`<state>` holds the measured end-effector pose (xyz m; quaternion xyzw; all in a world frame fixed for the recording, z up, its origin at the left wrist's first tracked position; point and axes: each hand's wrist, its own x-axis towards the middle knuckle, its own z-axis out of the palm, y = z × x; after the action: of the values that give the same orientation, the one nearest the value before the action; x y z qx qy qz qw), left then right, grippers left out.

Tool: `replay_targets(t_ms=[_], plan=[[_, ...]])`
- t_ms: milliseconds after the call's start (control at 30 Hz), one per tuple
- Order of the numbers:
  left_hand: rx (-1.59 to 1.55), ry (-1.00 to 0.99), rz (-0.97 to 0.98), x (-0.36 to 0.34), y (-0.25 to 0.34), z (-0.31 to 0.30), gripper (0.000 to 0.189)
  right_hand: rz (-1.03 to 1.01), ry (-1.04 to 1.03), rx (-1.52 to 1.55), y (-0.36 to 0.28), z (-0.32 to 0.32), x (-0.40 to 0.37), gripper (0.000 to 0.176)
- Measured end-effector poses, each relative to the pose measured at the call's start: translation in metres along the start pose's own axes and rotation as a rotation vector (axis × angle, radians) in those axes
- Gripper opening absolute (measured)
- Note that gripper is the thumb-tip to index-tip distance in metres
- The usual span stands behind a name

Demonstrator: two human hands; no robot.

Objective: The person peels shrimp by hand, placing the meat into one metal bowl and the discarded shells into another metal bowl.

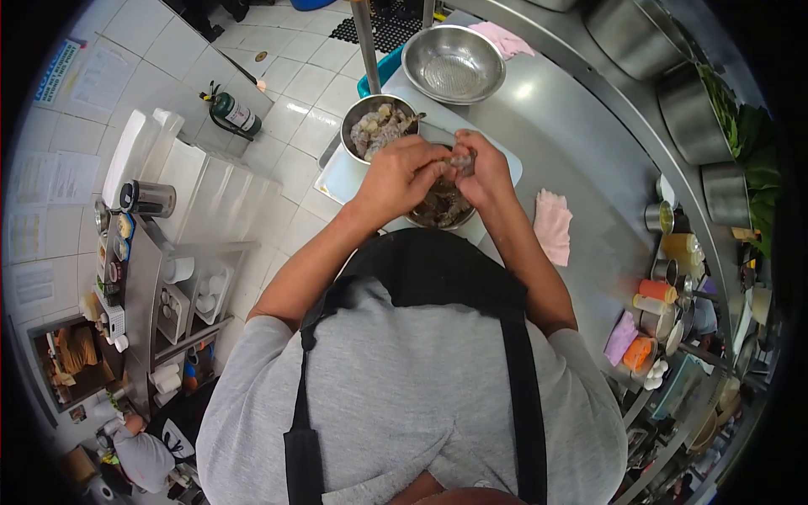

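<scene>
Apron (438, 269) is hogging the bottom lol, and mid-frame I'm seemingly peeling a shrimp (461, 160), left hand (396, 175) and right hand (491, 179) both pinching it over the raw bowl (438, 227), shell needing a clean tug before dropping it in the upper-left bowl (349, 135).

The person wore a grey short-sleeved T-shirt (404, 379) under a black apron (429, 269) with what seemed plain black straps (523, 396). The left hand (394, 177) and right hand (486, 178) were bare.

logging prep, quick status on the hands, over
Left hand and right hand both pinching one shrimp. Held over bowl of shrimp. Nothing in the way.
</scene>
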<state>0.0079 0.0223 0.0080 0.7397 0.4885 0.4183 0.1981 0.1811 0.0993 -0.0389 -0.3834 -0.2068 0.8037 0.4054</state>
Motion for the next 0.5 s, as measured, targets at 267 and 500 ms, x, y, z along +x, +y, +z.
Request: replay_targets(t_ms=[267,500], plan=[[-0.080,0.048,-0.159,-0.007,-0.002,0.002,0.016,0.071,0.113,0.255,0.004,0.010,0.009,0.012],[-0.339,0.069,-0.316,-0.006,-0.004,0.002,0.017,0.049,0.119,0.344,0.000,0.005,0.013,0.012]])
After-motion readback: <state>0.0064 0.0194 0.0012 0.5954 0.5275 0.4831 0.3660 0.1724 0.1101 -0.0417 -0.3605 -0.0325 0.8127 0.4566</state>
